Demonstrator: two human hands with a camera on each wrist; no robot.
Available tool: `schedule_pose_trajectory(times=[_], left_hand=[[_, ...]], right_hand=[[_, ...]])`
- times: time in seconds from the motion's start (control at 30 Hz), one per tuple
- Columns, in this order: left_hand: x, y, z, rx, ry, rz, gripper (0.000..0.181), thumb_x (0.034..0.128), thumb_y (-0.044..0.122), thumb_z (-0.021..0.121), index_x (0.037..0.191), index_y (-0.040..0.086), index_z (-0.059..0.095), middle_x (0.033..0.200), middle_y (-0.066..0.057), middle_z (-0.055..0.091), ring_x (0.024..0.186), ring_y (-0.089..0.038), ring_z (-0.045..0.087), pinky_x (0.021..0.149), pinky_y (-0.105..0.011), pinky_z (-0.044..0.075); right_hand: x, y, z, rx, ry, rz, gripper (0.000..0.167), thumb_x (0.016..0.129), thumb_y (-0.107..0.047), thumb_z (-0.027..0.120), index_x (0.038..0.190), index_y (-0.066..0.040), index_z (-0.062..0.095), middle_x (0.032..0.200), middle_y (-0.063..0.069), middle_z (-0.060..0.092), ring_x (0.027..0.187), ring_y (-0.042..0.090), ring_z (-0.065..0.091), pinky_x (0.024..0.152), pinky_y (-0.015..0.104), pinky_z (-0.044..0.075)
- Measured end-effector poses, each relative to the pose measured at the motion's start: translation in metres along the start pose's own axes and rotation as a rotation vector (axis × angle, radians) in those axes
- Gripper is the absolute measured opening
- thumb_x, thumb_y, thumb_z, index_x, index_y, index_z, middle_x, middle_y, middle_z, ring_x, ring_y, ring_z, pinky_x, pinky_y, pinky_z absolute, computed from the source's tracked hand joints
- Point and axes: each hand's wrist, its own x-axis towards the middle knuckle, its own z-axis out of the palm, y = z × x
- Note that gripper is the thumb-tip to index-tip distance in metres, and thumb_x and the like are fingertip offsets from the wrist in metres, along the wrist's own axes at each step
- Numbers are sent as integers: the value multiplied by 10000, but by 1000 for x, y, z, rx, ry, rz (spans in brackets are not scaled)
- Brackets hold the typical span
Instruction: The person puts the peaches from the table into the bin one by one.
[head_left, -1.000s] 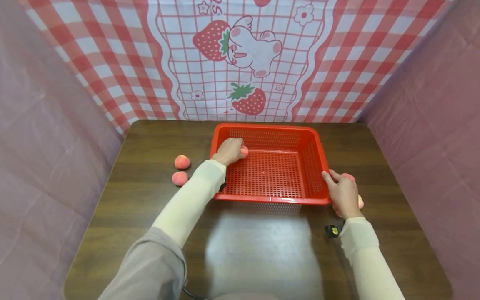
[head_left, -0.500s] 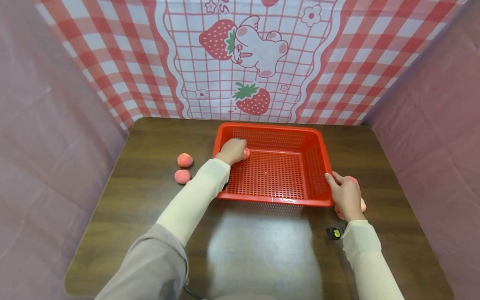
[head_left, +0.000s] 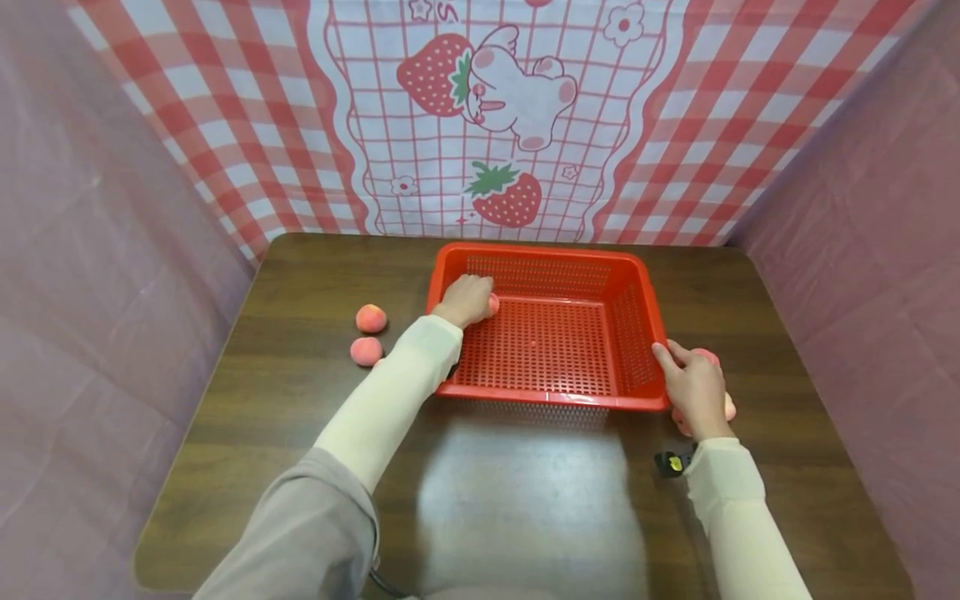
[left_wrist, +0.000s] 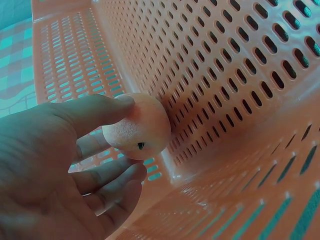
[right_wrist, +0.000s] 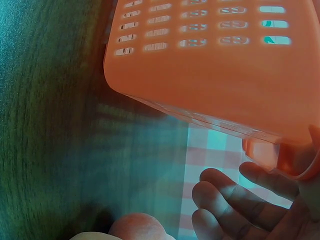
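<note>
My left hand [head_left: 465, 300] reaches over the left rim into a red plastic basket [head_left: 555, 398]. It holds a pink peach [left_wrist: 145, 120] low in the basket, close to the perforated base and wall in the left wrist view. The thumb lies on top of the fruit, with fingers behind and below it. At the basket's right rim, my right hand [head_left: 696, 390] grips the edge, thumb over it and index finger beneath. Its other fingers [right_wrist: 215, 195] extend loosely outside the wall in the right wrist view.
Two peaches, an upper one [head_left: 371, 318] and a lower one [head_left: 367, 352], lie left of the basket; a sliver of another shows beside my sleeve. More peaches [head_left: 707, 357] lie around my right hand, partly hidden. A checked cloth [head_left: 300, 125] hangs behind the wooden table [head_left: 247, 450].
The head view has shifted slightly. Both hands stay at the basket, and the left hand keeps hold of the peach with little visible movement.
</note>
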Motion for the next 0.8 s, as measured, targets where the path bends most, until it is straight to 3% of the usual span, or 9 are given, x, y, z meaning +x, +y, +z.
schedule_pose_trajectory(times=[0.1,0.3,0.53,0.8], left_hand=[[1,2,0,20,-11,-6,31,901,73,507,888,84,533,766,-64,471,756,-207,432,719,-314,355],[2,5,5,59,15,9,175,928,105,506,1054,52,616,930,-135,634,927,-299,592,757,-370,470],[2,10,6,136,44,3,196,954,163,539,1088,54,632,1043,-163,667,1021,-362,610,819,-464,541],[3,15,3,138,57,-16,249,935,157,596,1159,56,631,1080,-148,671,1010,-347,622,802,-456,552]], right_hand=[[0,0,0,-2,5,-5,740,929,-665,403,1515,-220,334,969,233,567,431,224,469,405,342,457],[1,1,1,-1,1,5,740,923,-674,404,1514,-236,333,874,202,553,437,225,461,409,337,451],[0,-1,2,0,3,-19,731,934,-648,417,1513,-209,338,1032,234,584,428,227,459,406,342,444],[0,0,0,-5,2,6,733,927,-657,417,1516,-229,330,893,198,577,432,222,468,407,339,447]])
